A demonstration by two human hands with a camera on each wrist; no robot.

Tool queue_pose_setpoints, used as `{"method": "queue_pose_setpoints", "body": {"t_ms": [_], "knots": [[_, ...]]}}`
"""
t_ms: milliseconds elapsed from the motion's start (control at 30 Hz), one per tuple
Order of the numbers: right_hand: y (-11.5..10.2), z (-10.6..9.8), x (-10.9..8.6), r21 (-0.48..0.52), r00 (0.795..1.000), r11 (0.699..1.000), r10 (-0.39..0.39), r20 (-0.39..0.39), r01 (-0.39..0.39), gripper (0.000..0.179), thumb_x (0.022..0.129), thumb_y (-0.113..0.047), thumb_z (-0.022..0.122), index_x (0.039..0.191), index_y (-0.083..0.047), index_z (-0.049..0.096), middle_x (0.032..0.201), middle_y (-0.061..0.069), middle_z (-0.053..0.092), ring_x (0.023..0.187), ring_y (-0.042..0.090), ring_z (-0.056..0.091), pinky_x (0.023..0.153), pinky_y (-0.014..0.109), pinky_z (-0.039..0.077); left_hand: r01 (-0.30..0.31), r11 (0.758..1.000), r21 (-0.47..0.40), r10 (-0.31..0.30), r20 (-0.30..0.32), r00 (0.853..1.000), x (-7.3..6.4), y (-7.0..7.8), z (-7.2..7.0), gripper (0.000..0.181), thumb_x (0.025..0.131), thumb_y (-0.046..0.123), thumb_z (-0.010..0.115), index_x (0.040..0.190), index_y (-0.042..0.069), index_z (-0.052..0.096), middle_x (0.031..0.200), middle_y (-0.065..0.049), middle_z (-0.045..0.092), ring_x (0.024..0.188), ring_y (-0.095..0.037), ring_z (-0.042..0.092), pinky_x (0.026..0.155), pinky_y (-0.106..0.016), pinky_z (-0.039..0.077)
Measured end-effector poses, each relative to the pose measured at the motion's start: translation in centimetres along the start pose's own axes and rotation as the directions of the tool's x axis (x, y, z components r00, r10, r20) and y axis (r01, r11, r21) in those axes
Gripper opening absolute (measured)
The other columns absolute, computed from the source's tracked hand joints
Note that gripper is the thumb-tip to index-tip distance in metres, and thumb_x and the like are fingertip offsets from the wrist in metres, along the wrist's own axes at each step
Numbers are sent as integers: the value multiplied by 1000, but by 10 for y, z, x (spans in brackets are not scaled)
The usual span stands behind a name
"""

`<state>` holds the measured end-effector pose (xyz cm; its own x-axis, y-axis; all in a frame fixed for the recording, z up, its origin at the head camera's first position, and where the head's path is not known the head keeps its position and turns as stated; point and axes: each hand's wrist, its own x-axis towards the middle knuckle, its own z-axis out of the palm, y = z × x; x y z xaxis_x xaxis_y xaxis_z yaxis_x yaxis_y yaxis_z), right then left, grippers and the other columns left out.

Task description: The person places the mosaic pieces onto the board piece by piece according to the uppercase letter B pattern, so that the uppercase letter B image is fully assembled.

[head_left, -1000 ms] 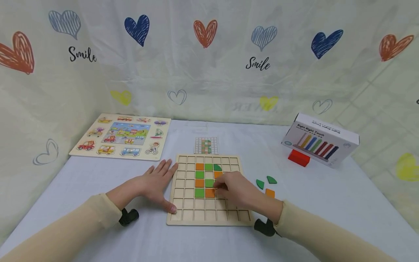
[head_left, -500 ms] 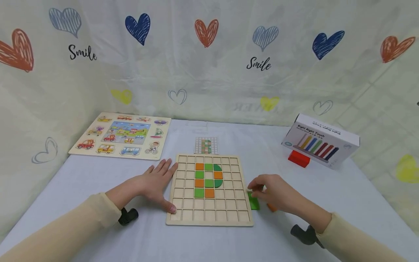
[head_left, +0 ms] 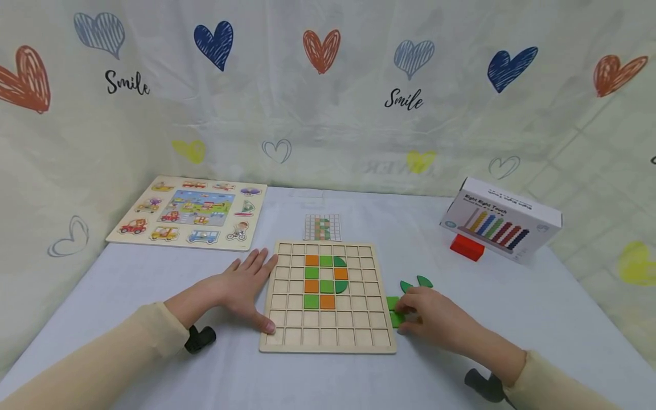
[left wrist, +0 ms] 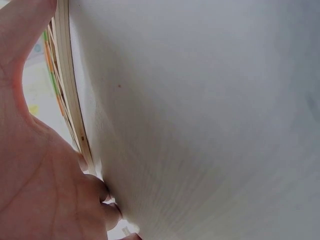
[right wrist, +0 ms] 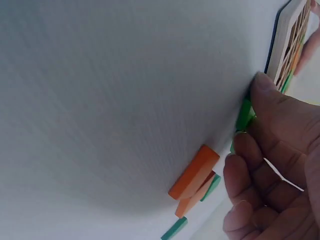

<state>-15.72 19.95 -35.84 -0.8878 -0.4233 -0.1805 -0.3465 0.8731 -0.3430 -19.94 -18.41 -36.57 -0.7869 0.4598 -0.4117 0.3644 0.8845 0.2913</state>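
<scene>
The wooden grid board (head_left: 328,339) lies on the table with orange and light green square tiles (head_left: 311,302) in its cells. Two dark green quarter-circle tiles (head_left: 341,286) sit at the right of that pattern. My left hand (head_left: 240,289) is spread along the board's left edge, thumb and fingertips against it. To the board's right, my right hand (head_left: 438,316) has its thumb and index finger at a green square tile (right wrist: 244,115), seemingly pinching it. Another green square tile (head_left: 392,303) lies just behind. In the right wrist view, orange tiles (right wrist: 195,172) lie beside the curled fingers.
Loose dark green quarter-circle tiles (head_left: 424,281) lie beyond my right hand. A small printed pattern card (head_left: 322,228) is behind the board. A picture puzzle board (head_left: 187,213) stands back left; a white box (head_left: 502,219) leans on a red block (head_left: 467,247) at back right.
My right hand has left the board, where a second quarter-circle tile now shows, and moved right to the loose tiles, then slightly nearer me. The left hand has stayed in place.
</scene>
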Motion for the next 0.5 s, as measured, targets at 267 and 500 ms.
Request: {"method": "queue_pose_setpoints", "body": {"t_ms": [267,500], "knots": [[5,0,0,4,1000,1000,26,14,-27,27,77,-22,90,100,-18,76,90,-10,66,84,8,55,78,26,58,6,1000,-2,-6,-18,1000,2,-2,2,141,68,74,81,164,1,7,171,-26,0,158,-47,-3,122,-72,6],[5,-8,-1,-43,998,998,-40,-37,38,24,78,-21,89,97,-16,75,89,-10,66,82,8,55,76,25,57,-5,1000,-21,4,-13,1000,1,-3,2,145,64,80,78,164,2,6,171,-25,-2,158,-46,-5,122,-71,4]]}}
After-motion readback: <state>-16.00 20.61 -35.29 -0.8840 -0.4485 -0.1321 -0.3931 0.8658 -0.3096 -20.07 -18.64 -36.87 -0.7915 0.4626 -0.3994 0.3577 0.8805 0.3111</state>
